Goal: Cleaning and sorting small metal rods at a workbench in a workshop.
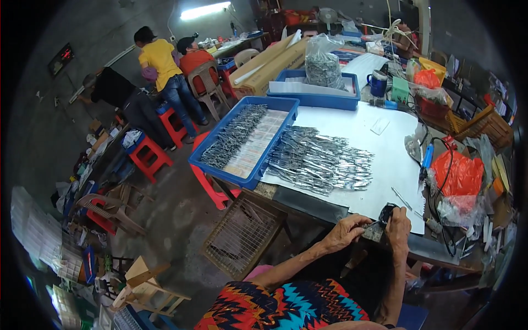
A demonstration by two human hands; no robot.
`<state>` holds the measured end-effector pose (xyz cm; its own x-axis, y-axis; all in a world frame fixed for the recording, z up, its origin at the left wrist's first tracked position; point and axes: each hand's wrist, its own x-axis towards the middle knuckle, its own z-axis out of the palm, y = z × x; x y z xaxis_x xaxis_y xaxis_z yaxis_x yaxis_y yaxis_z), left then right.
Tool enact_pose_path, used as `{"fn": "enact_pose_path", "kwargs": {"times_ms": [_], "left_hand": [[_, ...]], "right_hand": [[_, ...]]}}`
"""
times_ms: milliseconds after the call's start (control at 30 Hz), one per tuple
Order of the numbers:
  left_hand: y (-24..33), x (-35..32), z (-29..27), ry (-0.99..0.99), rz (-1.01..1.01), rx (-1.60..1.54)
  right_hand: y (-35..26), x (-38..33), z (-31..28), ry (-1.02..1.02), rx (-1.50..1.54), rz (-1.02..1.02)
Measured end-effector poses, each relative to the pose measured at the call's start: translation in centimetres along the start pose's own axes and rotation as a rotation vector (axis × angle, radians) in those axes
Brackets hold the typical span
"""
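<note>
My left hand (pixel 345 231) is closed in a pinch at the table's near edge, on a thin metal strip (pixel 372 224) that points toward my right hand. My right hand (pixel 398 227) is closed around a small dark, rounded object (pixel 387 212) whose kind I cannot make out. The strip's far end meets this object or lies very close to it. Beyond my hands, a wide pile of thin, shiny metal strips (pixel 322 159) lies on a white sheet (pixel 393 135). A few loose pieces (pixel 402 198) lie just past my right hand.
At left, a blue tray (pixel 223 175) holds more dark strips. Behind, another blue tray (pixel 324 102) bears a full plastic bag (pixel 323 66). A blue-handled tool (pixel 428 157) with a cord and a red bag (pixel 457 173) lie right. Several people and red stools (pixel 149 158) are farther left.
</note>
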<state>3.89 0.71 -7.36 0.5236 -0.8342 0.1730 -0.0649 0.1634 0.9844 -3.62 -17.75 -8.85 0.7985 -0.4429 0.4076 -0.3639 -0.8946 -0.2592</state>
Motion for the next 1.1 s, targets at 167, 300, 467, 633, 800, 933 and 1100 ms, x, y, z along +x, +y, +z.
{"fn": "enact_pose_path", "kwargs": {"times_ms": [167, 300, 467, 633, 800, 933, 1100], "left_hand": [[-0.3, -0.2, 0.2, 0.000, 0.003, 0.065], [0.0, -0.4, 0.4, 0.011, 0.068, 0.125], [-0.4, -0.5, 0.0, -0.003, 0.037, 0.138], [-0.4, -0.4, 0.1, -0.008, 0.038, 0.154], [-0.2, -0.5, 0.2, -0.023, 0.000, 0.152], [-0.5, -0.5, 0.1, -0.035, -0.009, 0.159], [-0.8, -0.3, 0.3, -0.030, 0.029, 0.179]], "right_hand": [[0.1, -0.2, -0.2, 0.011, 0.013, -0.070], [0.5, -0.4, 0.2, 0.055, 0.034, -0.096], [0.7, -0.3, 0.5, 0.099, 0.090, -0.102], [0.7, -0.1, 0.1, 0.064, 0.169, -0.055], [0.2, -0.1, -0.6, 0.062, 0.287, 0.032], [-0.2, -0.1, -1.1, 0.070, 0.332, 0.037], [-0.4, 0.0, -1.5, 0.049, 0.453, 0.103]]}}
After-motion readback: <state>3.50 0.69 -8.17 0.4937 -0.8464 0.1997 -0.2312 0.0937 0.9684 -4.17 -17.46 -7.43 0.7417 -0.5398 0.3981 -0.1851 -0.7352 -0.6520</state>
